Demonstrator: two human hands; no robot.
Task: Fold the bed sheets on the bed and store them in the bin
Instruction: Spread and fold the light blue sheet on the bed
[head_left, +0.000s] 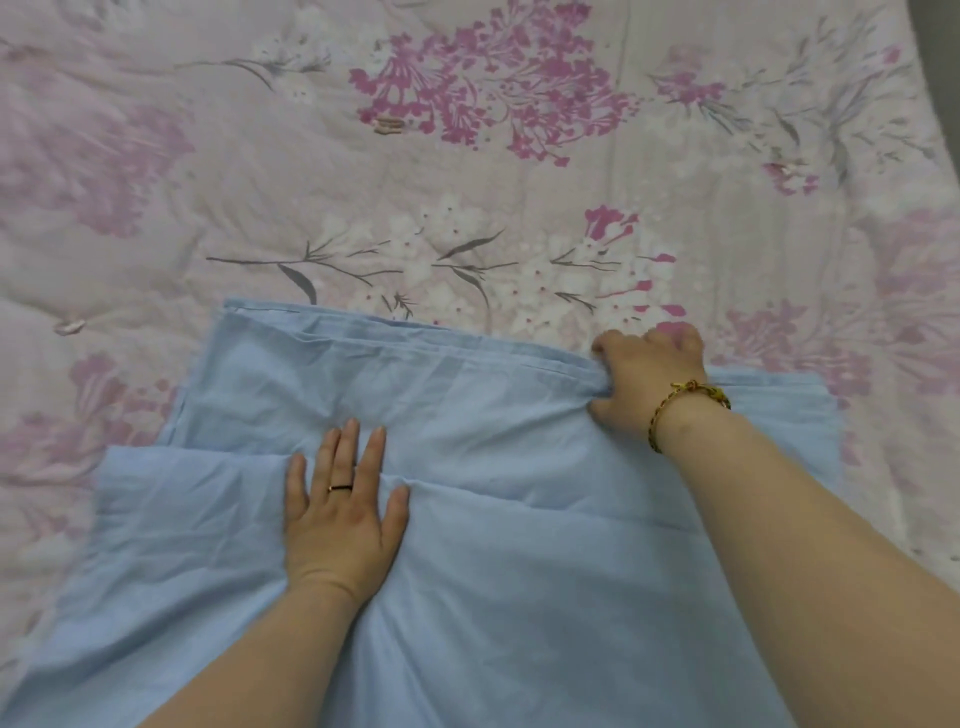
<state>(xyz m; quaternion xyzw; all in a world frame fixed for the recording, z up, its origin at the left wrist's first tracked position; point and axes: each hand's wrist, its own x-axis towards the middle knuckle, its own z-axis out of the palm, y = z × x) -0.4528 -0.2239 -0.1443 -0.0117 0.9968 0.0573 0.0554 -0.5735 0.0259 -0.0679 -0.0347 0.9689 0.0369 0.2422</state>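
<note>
The blue sheet (519, 545) lies partly folded on the floral bed (467, 182). The left hand (343, 519) presses it flat, fingers straight and spread. The right hand (644, 384) pinches its far hem, fingers curled.

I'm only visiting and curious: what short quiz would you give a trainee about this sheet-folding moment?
1. True or false: the left hand lies flat, fingers straight, on the light blue sheet.
2. Which hand grips the sheet's far hem? A) left hand B) right hand C) neither
3. Fill in: the sheet lies on a pink ____ quilt.

Key: 1 true; 2 B; 3 floral.
</note>
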